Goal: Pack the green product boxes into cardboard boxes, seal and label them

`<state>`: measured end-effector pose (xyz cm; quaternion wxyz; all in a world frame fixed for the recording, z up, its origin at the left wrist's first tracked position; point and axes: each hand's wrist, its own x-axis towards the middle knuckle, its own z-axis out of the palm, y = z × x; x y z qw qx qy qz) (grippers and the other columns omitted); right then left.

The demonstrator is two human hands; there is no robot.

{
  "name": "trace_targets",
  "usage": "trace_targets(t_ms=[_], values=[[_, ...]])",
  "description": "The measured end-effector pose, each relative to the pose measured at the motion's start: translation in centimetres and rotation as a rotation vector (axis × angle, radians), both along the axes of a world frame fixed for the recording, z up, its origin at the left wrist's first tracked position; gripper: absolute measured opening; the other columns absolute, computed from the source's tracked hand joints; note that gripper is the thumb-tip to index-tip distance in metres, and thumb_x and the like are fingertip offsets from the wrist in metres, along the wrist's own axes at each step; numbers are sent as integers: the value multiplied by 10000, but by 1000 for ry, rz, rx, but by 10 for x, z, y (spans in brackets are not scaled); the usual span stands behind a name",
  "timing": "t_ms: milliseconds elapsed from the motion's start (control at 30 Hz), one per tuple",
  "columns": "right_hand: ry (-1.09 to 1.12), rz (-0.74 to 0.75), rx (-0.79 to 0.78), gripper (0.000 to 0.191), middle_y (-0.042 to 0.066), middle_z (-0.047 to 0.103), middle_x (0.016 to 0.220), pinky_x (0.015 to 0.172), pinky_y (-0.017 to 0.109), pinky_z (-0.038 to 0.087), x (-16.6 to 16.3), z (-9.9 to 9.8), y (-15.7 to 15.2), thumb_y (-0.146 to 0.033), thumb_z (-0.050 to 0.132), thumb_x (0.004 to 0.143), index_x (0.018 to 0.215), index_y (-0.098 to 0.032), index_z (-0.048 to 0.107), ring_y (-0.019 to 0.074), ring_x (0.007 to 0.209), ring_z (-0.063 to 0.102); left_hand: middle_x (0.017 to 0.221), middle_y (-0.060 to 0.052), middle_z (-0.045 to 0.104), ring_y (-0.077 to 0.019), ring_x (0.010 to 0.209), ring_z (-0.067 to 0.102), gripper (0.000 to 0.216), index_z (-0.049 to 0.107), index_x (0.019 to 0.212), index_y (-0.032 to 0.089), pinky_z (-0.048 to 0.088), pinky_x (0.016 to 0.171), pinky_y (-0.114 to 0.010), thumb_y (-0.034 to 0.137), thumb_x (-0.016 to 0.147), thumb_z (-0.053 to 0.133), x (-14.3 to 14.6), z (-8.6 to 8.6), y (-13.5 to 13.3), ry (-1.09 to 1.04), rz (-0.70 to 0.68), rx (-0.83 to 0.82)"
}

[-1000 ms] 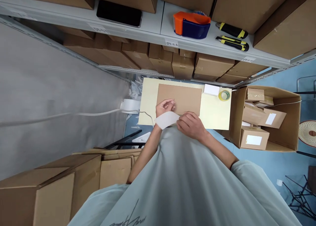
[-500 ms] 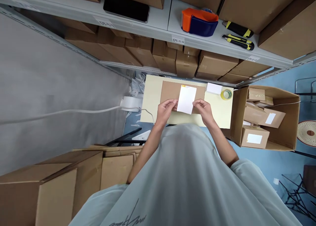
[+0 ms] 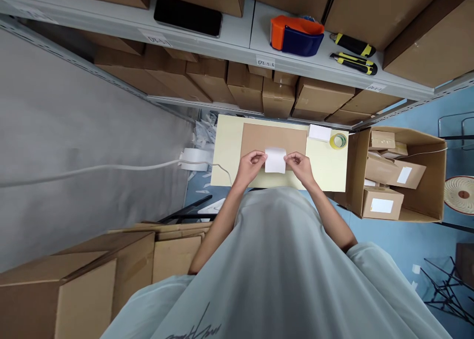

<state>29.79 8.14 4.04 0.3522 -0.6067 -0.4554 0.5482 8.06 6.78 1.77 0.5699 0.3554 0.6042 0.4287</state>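
Note:
Between my two hands is a white paper label (image 3: 275, 160), its upper end curled or folded so that it looks short. My left hand (image 3: 252, 167) pinches its left edge, and my right hand (image 3: 299, 167) pinches the right edge. Beneath it a flat brown cardboard piece (image 3: 274, 134) lies on the pale yellow tabletop (image 3: 227, 146). Whether the label's lower end touches the cardboard I cannot tell. Toward the table's right end are a stack of white labels (image 3: 319, 132) and a roll of tape (image 3: 338, 141).
An open carton (image 3: 422, 200) holding several small boxes stands right of the table. Ahead, a metal shelf (image 3: 237, 35) carries cartons, a phone (image 3: 187, 16), an orange-and-blue tape dispenser (image 3: 296, 35) and utility knives (image 3: 354, 62). A white cable (image 3: 148, 166) crosses on the left, above cardboard boxes (image 3: 85, 284).
The label was stretched out flat and long, with a small yellow mark at its far end. Now it appears shortened, its far end turned toward me. Both hands keep their hold and have barely moved.

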Motion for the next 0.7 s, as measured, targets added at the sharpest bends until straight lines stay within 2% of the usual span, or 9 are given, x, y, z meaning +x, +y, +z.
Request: trace_targets(t_ms=[100,200,400,700], values=[[-74,-2,-27,427,51,810,875,826,350,612,-5,-15,11,-650,783,817,822,-226,737,211,815,724,1002,-63,812,-186,810,726,320,789,931,206,584,812,-321,526,912,794,-3,-9,8,252,-18,32],[-172,-9,-49,374,47,811,874,821,325,597,-10,-27,24,-591,757,869,819,-223,724,201,807,717,991,-56,826,-185,813,705,236,786,949,205,557,821,-314,426,983,711,-5,-14,19,421,-91,23],[-418,43,-97,222,44,833,911,849,308,572,-15,-33,43,-397,717,956,820,-222,727,218,877,751,981,-61,839,-201,853,726,201,778,923,198,547,836,-308,361,1004,695,-1,-23,42,536,-186,-25],[-609,158,-136,221,50,855,1017,858,279,533,-20,-30,46,-338,653,1076,971,-203,792,213,965,775,1066,-81,864,-233,963,774,198,800,944,190,559,918,-327,322,1030,680,2,-32,52,650,-232,-83]])
